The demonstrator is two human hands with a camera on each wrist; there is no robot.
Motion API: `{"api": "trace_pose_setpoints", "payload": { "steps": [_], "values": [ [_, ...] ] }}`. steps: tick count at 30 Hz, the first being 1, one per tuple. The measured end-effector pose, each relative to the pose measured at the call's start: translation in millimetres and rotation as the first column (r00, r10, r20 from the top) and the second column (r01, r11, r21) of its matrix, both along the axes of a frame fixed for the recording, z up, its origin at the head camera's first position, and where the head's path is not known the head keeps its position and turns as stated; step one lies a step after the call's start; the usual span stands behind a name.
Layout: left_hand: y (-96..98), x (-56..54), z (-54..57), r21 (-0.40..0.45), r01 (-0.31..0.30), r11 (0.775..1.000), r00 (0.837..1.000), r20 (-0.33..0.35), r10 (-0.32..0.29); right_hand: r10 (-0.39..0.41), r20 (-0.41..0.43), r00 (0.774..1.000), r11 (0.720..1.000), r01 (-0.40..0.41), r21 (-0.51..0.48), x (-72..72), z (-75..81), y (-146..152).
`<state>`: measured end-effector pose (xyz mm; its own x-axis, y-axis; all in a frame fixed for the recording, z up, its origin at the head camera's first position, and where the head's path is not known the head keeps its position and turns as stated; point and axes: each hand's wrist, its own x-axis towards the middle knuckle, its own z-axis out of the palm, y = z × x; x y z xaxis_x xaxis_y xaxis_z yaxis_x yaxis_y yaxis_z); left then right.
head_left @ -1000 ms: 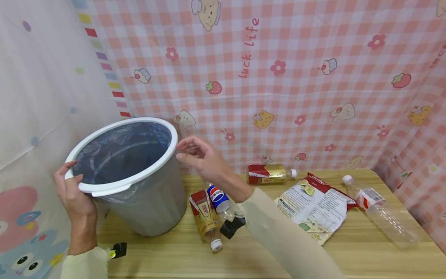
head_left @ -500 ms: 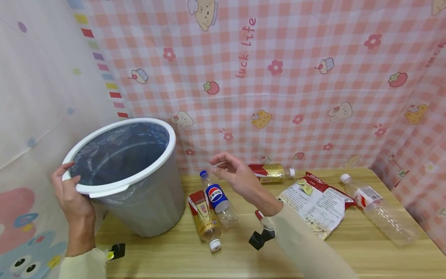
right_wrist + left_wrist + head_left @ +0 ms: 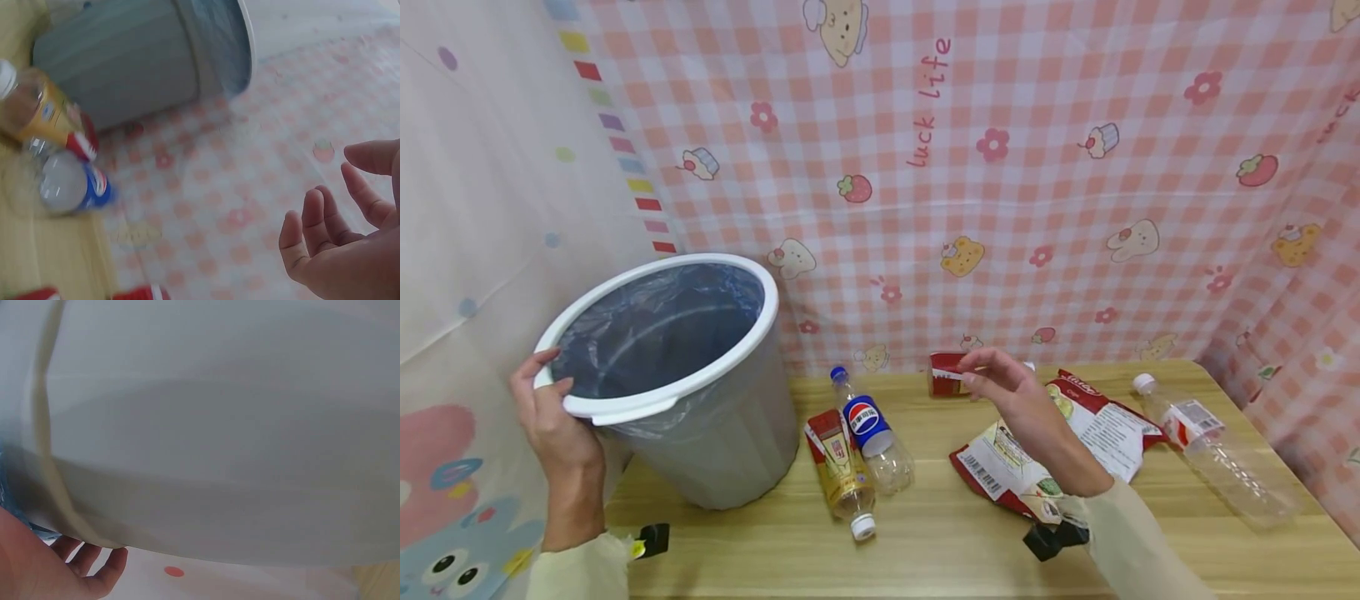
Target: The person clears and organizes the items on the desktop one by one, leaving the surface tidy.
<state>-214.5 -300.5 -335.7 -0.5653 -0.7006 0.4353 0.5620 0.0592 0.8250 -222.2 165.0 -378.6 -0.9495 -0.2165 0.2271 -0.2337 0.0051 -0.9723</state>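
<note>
At the left of the head view stands a grey trash bin (image 3: 730, 442) with a white rim and a clear bag lining it. My left hand (image 3: 557, 425) grips the rim's left side, fingers over the edge; in the left wrist view those fingers (image 3: 114, 569) curl at the bin's edge. My right hand (image 3: 1018, 400) holds nothing, and its fingers are loosely bent. It hovers in front of a lying bottle with a red label (image 3: 946, 375), partly hiding it. A chip bag (image 3: 1108, 429) lies under and beyond the right forearm, partly covered.
Right of the bin lie a bottle with a red and gold label (image 3: 841, 467) and a Pepsi bottle (image 3: 867, 425), side by side. A clear empty bottle (image 3: 1217, 454) lies at the table's right. Checked cloth (image 3: 880, 217) hangs behind the wooden table (image 3: 925, 550).
My right hand has moved from beside the bin's rim rightward, past the Pepsi bottle, to the red-labelled bottle at the back. The left hand stays on the rim.
</note>
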Motion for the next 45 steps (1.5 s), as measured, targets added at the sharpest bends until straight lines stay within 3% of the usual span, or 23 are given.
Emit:
{"api": "trace_pose_setpoints", "payload": {
  "steps": [6,12,21,25,28,31,33,35,38,40,42,43,45],
  "values": [
    [-0.5,0.5,-0.9,0.006,0.004,1.000,1.000,-0.015,-0.003,-0.084,-0.021,0.996,0.996,0.084,0.001,16.2,-13.8,43.0],
    [-2.0,3.1,0.2,0.011,-0.004,1.000,1.000,-0.012,0.004,-0.157,-0.054,0.986,0.982,0.150,-0.115,25.6,-24.0,78.4],
    [-3.9,4.3,0.7,0.024,0.011,1.000,1.000,-0.021,-0.011,-0.298,-0.068,0.952,0.923,0.269,-0.274,40.1,-36.0,148.0],
    [-3.5,3.7,1.3,0.009,0.007,1.000,1.000,-0.004,-0.007,-0.366,-0.083,0.927,0.899,0.330,-0.287,44.8,-44.4,183.7],
    [-2.4,2.7,1.8,-0.004,0.011,1.000,1.000,0.005,-0.011,-0.445,-0.092,0.891,0.878,0.414,-0.240,49.8,-50.7,207.6],
    [-1.7,1.4,1.8,-0.008,0.016,1.000,1.000,0.004,-0.016,-0.525,-0.143,0.839,0.851,0.522,-0.062,55.5,-55.8,229.1],
    [-1.5,0.9,1.6,-0.005,0.013,1.000,1.000,-0.002,-0.013,-0.565,-0.187,0.804,0.814,0.580,0.034,57.2,-62.5,244.8],
    [-1.4,0.7,1.5,-0.010,0.008,1.000,1.000,0.004,-0.008,-0.598,-0.214,0.772,0.766,0.630,0.130,58.1,-74.3,263.8],
    [-1.3,0.6,1.6,-0.021,0.004,1.000,1.000,0.022,-0.004,-0.630,-0.235,0.740,0.736,0.665,0.123,50.6,-108.9,304.0],
    [-1.2,0.4,1.7,-0.024,0.008,1.000,1.000,0.025,-0.007,-0.643,-0.240,0.727,0.713,0.683,0.159,45.6,-132.7,331.3],
    [-1.4,0.2,1.7,-0.024,0.011,1.000,1.000,0.024,-0.011,-0.635,-0.252,0.730,0.720,0.678,0.149,40.3,-153.1,353.0],
    [-1.6,0.3,1.6,-0.023,0.011,1.000,1.000,0.021,-0.011,-0.631,-0.248,0.735,0.720,0.674,0.165,40.8,-156.2,357.2],
    [-1.6,0.3,1.3,-0.023,0.012,1.000,1.000,0.015,-0.012,-0.601,-0.238,0.763,0.753,0.640,0.152,45.7,-154.6,356.2]
  ]
}}
